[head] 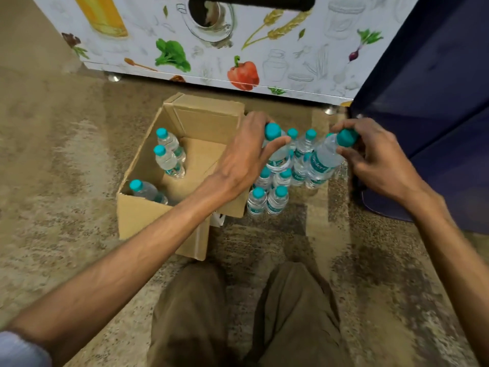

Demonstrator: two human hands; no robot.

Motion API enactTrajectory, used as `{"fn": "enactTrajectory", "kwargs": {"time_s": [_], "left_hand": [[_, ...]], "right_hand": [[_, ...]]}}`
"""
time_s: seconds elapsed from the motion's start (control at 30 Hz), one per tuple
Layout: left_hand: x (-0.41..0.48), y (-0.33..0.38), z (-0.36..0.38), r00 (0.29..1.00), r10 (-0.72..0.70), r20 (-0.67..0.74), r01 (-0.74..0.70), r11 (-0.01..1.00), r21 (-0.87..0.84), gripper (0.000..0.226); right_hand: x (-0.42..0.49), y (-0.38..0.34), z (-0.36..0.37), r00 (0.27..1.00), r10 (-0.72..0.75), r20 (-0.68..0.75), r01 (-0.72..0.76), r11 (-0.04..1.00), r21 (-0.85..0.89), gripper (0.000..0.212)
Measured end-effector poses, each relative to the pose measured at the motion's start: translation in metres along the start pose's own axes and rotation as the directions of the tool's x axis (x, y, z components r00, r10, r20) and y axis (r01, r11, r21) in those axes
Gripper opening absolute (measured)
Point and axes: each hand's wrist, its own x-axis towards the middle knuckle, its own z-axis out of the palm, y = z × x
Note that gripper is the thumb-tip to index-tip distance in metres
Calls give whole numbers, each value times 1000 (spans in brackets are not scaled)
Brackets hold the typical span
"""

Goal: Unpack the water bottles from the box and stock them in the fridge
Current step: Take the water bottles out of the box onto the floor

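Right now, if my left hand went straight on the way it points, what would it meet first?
Likely the cluster of bottles standing on the floor; the left hand, gripping a bottle, points at them. Depth is unclear.

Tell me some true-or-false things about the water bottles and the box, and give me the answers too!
1. Three bottles stand inside the cardboard box. True.
2. Both hands are empty. False: the left hand holds one bottle near its cap, and the right hand holds a tilted bottle by its cap.
3. The bottle caps are red. False: the caps are teal.
4. A group of bottles stands on the floor, right of the box. True.
5. The box is taped shut. False: it is open at the top.
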Motion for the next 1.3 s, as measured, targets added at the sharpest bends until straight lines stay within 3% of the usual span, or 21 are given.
{"fn": "enactTrajectory", "kwargs": {"time_s": [0.1,0.23,0.37,0.5,0.6,0.8,1.1,1.3], "left_hand": [[10,19,33,996,-20,87,28,995,-93,32],[15,28,80,971,-10,239,17,999,-29,33],[10,14,116,946,-57,320,33,996,80,35],[5,-2,138,921,-141,364,93,985,147,33],[2,-4,149,902,-229,367,194,972,131,25],[-7,-5,167,887,-281,367,211,952,220,50],[-9,-7,167,910,-256,328,198,960,200,43],[-24,-24,132,978,-184,100,186,983,-7,40]], "right_hand": [[-6,25,-1,986,44,158,-31,996,-87,35],[-10,55,20,950,117,291,-91,991,-102,35],[-17,80,53,922,221,319,-222,974,-35,44],[-18,96,80,920,240,310,-249,969,-12,45],[-17,100,93,913,266,309,-271,962,-26,43],[-21,107,104,934,252,253,-260,965,-1,46],[-29,93,111,964,245,106,-216,948,-232,50],[-24,51,125,990,138,-24,-140,968,-207,38]]}}
